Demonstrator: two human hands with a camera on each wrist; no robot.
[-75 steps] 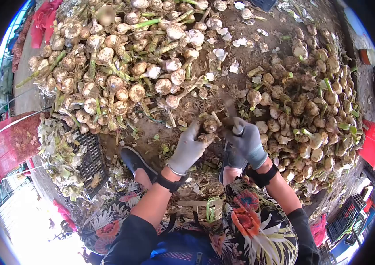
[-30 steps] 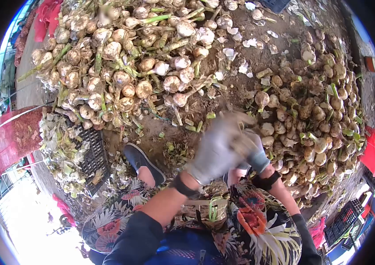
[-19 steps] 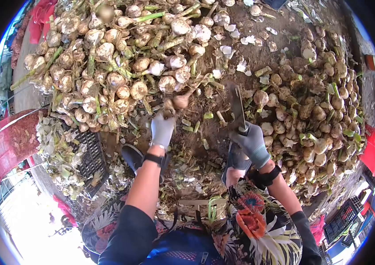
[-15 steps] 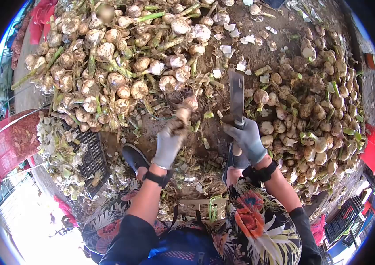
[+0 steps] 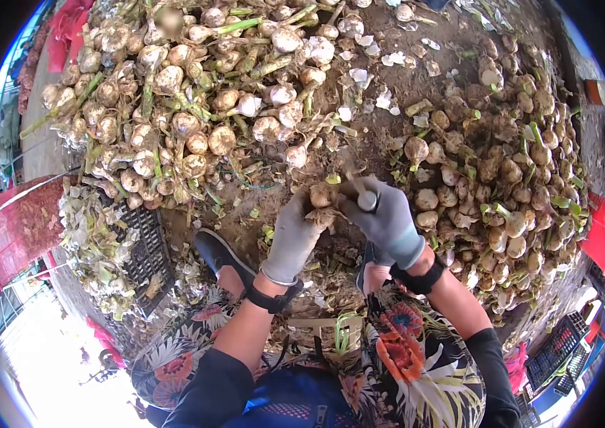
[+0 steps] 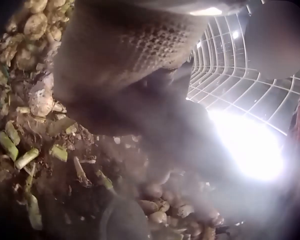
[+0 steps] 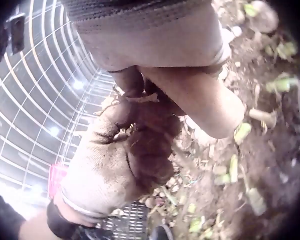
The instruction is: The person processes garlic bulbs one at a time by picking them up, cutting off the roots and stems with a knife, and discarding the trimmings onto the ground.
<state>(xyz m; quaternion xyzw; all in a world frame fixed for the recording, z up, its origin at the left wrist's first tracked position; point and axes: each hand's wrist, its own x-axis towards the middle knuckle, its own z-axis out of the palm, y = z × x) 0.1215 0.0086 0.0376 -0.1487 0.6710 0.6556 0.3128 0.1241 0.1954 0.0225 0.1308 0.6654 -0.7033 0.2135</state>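
Observation:
In the head view the gloved left hand [image 5: 293, 241] grips a garlic bulb [image 5: 321, 195] with dirty roots below it. Close beside it, the gloved right hand [image 5: 385, 220] is curled round a knife, whose round handle end [image 5: 367, 200] faces up; its blade is blurred. The right wrist view shows the left hand [image 7: 97, 165] around the dark, dirty bulb, with the right hand [image 7: 155, 42] above it. A glove [image 6: 125, 50] fills the upper part of the left wrist view, and what it holds is in shadow.
Garlic with long stems lies in a large pile [image 5: 195, 107] at the upper left. Another pile of bulbs [image 5: 509, 171] covers the right side. A black crate [image 5: 147, 250] with papery skins stands at the left. Cut stem pieces litter the soil between.
The left hand has picked up a bulb from beside the left pile and brought it right, next to the right hand. The knife, upright and broad side visible before, has turned.

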